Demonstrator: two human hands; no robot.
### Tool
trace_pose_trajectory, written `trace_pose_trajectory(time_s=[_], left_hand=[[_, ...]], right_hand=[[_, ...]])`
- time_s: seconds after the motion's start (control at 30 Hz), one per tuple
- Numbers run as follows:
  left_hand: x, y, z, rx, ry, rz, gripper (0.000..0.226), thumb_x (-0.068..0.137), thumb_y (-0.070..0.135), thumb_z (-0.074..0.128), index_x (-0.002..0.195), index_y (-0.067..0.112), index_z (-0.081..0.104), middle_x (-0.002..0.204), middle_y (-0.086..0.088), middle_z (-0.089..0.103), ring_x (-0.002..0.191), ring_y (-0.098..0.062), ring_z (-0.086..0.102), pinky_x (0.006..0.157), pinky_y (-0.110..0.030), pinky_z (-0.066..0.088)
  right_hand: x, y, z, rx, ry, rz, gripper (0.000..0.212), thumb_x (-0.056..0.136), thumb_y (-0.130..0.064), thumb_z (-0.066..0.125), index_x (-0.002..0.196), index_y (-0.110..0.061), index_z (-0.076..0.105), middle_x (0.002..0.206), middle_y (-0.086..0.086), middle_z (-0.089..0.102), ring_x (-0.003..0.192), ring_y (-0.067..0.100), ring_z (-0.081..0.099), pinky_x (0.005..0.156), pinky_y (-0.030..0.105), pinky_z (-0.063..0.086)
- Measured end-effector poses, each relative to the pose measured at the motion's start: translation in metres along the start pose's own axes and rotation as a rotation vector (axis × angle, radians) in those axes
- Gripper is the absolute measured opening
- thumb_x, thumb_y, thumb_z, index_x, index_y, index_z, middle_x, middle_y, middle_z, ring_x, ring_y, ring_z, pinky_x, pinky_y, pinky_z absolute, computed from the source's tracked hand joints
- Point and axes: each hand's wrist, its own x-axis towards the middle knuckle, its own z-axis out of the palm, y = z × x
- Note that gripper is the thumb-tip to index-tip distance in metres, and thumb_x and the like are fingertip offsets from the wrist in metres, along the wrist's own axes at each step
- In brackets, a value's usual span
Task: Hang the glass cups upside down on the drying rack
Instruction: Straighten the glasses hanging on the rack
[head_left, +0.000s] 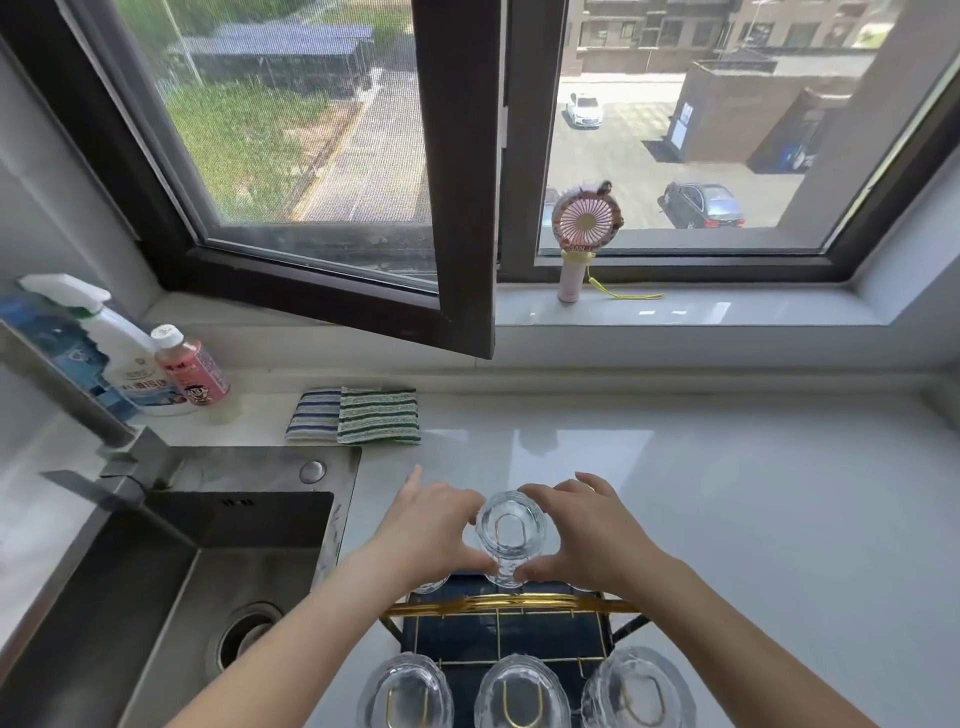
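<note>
Two hands grip one inverted glass cup at the far middle position of the drying rack. My left hand and right hand have fingers clamped on its sides, base up, a gold prong visible inside. Three cups hang inverted along the near row. The rack stands on the white surface, right of the sink.
</note>
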Motion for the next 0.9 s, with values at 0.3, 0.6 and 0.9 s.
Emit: trace_pose_trajectory(time_s=[0.3,0.6,0.9], left_hand=[[-0.019,-0.017,-0.014,-0.031,-0.025,-0.090,0.107,0.057,0.068,0.069,0.143,0.025,0.022,0.148,0.003,0.038,0.137,-0.020,0.029,0.118,-0.046,0.011],[-0.061,-0.061,0.012,-0.447,0.013,-0.260,0.106,0.052,0.059,0.076,0.140,0.034,0.022,0.147,0.010,0.038,0.130,-0.014,0.040,0.107,-0.035,0.036],[-0.051,-0.057,0.018,-0.475,0.141,-0.207,0.081,0.044,0.076,0.070,0.115,0.052,0.041,0.099,0.034,0.054,0.095,0.005,0.053,0.075,-0.019,0.048]], right_hand=[[-0.004,-0.004,-0.010,0.025,-0.065,0.002,0.104,0.061,-0.071,0.068,0.143,-0.032,0.019,0.142,-0.004,0.046,0.131,0.022,0.037,0.113,0.039,0.021],[0.008,-0.030,-0.004,-0.001,-0.013,-0.126,0.098,0.063,-0.080,0.055,0.143,-0.033,0.022,0.148,-0.007,0.036,0.134,0.018,0.028,0.115,0.038,0.014],[0.032,-0.065,0.003,0.002,-0.084,-0.187,0.081,0.072,-0.065,0.063,0.139,-0.029,0.036,0.134,-0.005,0.056,0.131,0.016,0.038,0.116,0.041,0.008]])
